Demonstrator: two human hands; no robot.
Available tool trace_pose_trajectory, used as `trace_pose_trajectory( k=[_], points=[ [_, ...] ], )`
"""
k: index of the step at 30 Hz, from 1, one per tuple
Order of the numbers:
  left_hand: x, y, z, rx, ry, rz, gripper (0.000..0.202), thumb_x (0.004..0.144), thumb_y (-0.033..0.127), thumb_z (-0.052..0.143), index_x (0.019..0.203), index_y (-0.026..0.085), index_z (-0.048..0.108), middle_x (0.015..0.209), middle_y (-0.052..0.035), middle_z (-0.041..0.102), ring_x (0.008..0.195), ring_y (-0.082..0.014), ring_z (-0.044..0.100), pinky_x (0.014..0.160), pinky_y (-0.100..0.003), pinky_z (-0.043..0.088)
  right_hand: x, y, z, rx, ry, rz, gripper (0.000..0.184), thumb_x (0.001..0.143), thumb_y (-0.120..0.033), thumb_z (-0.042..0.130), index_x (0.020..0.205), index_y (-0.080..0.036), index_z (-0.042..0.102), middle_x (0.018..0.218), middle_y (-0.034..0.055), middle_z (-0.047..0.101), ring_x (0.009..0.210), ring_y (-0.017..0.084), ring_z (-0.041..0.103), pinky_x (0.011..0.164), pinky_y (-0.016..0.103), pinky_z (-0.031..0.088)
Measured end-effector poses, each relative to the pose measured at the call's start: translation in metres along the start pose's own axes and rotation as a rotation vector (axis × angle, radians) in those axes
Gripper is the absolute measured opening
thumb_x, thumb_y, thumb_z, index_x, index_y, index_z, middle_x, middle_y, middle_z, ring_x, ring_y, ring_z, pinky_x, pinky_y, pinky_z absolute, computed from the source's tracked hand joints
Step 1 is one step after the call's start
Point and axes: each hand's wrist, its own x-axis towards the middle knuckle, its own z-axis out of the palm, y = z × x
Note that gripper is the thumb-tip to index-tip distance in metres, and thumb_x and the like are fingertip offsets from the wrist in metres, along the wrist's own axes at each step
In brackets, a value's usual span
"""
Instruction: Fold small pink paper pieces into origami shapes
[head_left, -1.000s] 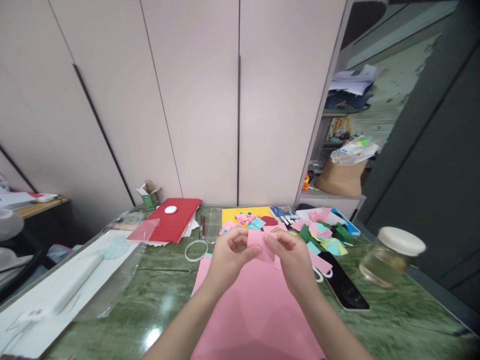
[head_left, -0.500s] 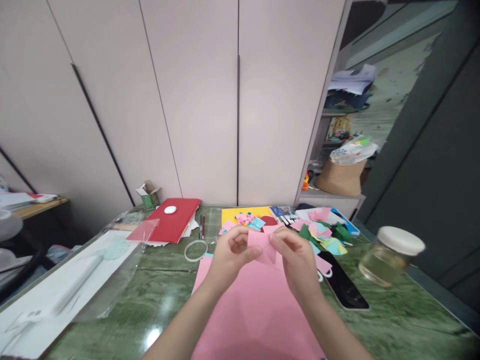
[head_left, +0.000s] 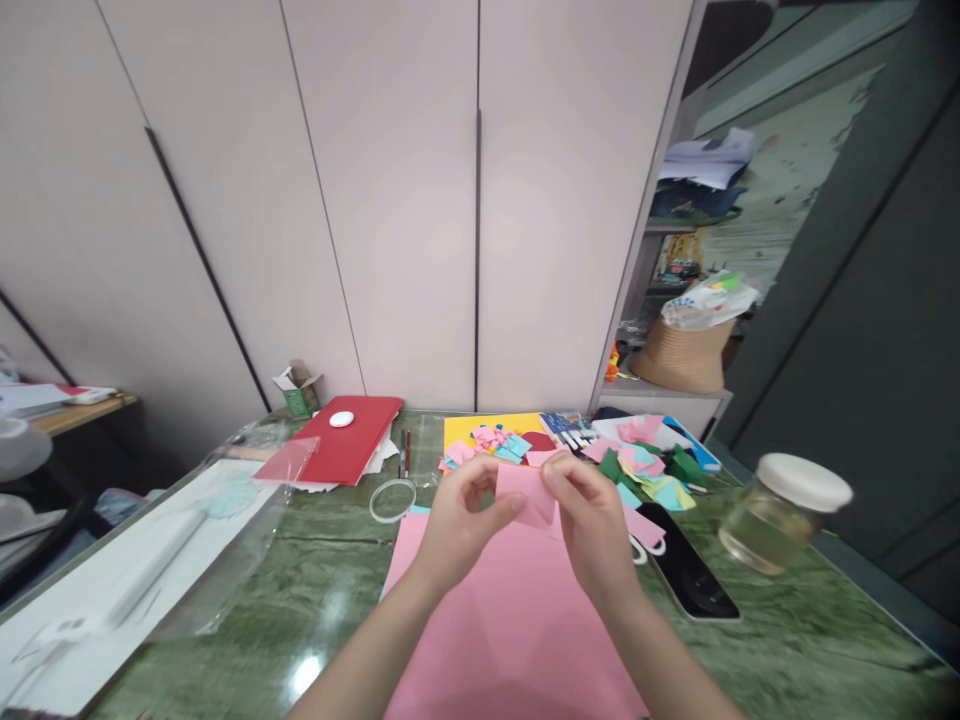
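A small piece of pink paper [head_left: 534, 492] is held up between my two hands, above a large pink sheet [head_left: 517, 630] on the table. My left hand [head_left: 466, 520] pinches its left side between thumb and fingers. On the opposite side, my right hand [head_left: 596, 515] grips the upper right corner with thumb and forefinger. The piece looks folded, with a point hanging down toward the sheet, though fine creases are hard to make out. Partly behind my right hand, white scissor handles [head_left: 651, 546] show beside a black phone [head_left: 694, 570].
Colourful paper scraps [head_left: 649, 465] lie at the back right, near a lidded jar [head_left: 780, 515]. More scraps rest on a yellow sheet [head_left: 457, 430]. A roll of tape [head_left: 392, 500] and a red folder [head_left: 345, 455] are to the left, with a white glue gun [head_left: 154, 570] in front.
Both hands stay in nearly the same place. The pink piece's lower point has shifted slightly between the fingers, and my left thumb looks a little straighter.
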Motion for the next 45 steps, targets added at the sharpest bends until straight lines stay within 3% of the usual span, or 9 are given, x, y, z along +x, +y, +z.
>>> trace_pose_trajectory(
  k=[3, 7, 11, 16, 20, 29, 36, 45],
  points=[
    [0.001, 0.001, 0.000, 0.029, 0.070, -0.026, 0.014, 0.071, 0.026, 0.071, 0.068, 0.014, 0.063, 0.067, -0.0009, 0.059, 0.067, -0.0139, 0.055, 0.065, -0.025, 0.044, 0.001, -0.003, 0.000, -0.155, -0.029, -0.050, 0.030, 0.083, -0.028, 0.057, 0.055, -0.019, 0.048, 0.060, -0.0034, 0.044, 0.061, 0.013, 0.041, 0.061, 0.027, 0.032],
    [0.002, -0.002, -0.002, 0.007, 0.114, -0.082, 0.016, 0.069, 0.027, 0.071, 0.066, 0.014, 0.064, 0.062, -0.0003, 0.059, 0.062, -0.0138, 0.055, 0.061, -0.025, 0.044, 0.002, -0.003, -0.001, -0.199, -0.075, -0.011, 0.021, 0.082, -0.028, 0.059, 0.063, -0.020, 0.055, 0.063, -0.0033, 0.048, 0.063, 0.013, 0.044, 0.061, 0.026, 0.033],
    [0.002, -0.003, -0.003, 0.029, 0.101, -0.050, 0.013, 0.069, 0.025, 0.072, 0.075, 0.014, 0.066, 0.068, -0.0011, 0.062, 0.066, -0.0137, 0.056, 0.064, -0.025, 0.044, 0.003, 0.001, -0.005, -0.130, -0.077, -0.003, 0.021, 0.082, -0.026, 0.061, 0.063, -0.019, 0.055, 0.065, -0.0032, 0.049, 0.065, 0.013, 0.045, 0.064, 0.027, 0.034],
    [0.002, -0.004, -0.003, 0.000, 0.111, 0.039, 0.029, 0.070, 0.020, 0.072, 0.096, 0.021, 0.060, 0.057, 0.0067, 0.052, 0.056, -0.0082, 0.046, 0.058, -0.020, 0.038, 0.003, 0.005, -0.010, -0.079, -0.059, -0.040, 0.026, 0.081, -0.022, 0.060, 0.057, -0.019, 0.052, 0.062, -0.0031, 0.045, 0.064, 0.013, 0.042, 0.064, 0.028, 0.033],
    [-0.001, -0.005, -0.002, 0.005, 0.105, 0.097, 0.017, 0.072, 0.020, 0.071, 0.084, 0.020, 0.060, 0.060, 0.0060, 0.051, 0.057, -0.0069, 0.046, 0.058, -0.018, 0.037, 0.002, 0.005, -0.009, -0.084, -0.046, -0.049, 0.024, 0.080, -0.021, 0.061, 0.057, -0.019, 0.054, 0.062, -0.0029, 0.045, 0.065, 0.014, 0.040, 0.064, 0.029, 0.031],
    [0.003, -0.007, -0.006, -0.002, 0.177, 0.030, 0.005, 0.069, 0.019, 0.073, 0.072, 0.018, 0.069, 0.070, 0.0008, 0.063, 0.065, -0.0096, 0.056, 0.060, -0.018, 0.043, 0.003, 0.002, -0.010, -0.118, -0.068, -0.073, 0.022, 0.080, -0.023, 0.062, 0.058, -0.020, 0.056, 0.063, -0.0025, 0.047, 0.066, 0.015, 0.042, 0.064, 0.030, 0.031],
    [0.006, -0.011, -0.012, -0.174, 0.148, -0.053, 0.007, 0.062, 0.016, 0.077, 0.068, 0.019, 0.073, 0.065, 0.0015, 0.064, 0.061, -0.0082, 0.055, 0.058, -0.018, 0.043, 0.006, -0.003, -0.012, -0.116, -0.105, 0.022, 0.023, 0.078, -0.024, 0.063, 0.056, -0.019, 0.057, 0.062, -0.0023, 0.049, 0.066, 0.014, 0.043, 0.065, 0.030, 0.031],
    [0.005, -0.008, -0.011, -0.222, 0.148, -0.039, 0.015, 0.063, 0.014, 0.072, 0.077, 0.019, 0.074, 0.056, 0.0035, 0.059, 0.055, -0.0064, 0.049, 0.057, -0.017, 0.039, 0.007, -0.004, -0.012, -0.118, -0.121, 0.049, 0.022, 0.076, -0.023, 0.063, 0.055, -0.020, 0.058, 0.062, -0.0021, 0.048, 0.065, 0.015, 0.042, 0.064, 0.030, 0.030]
  ],
)
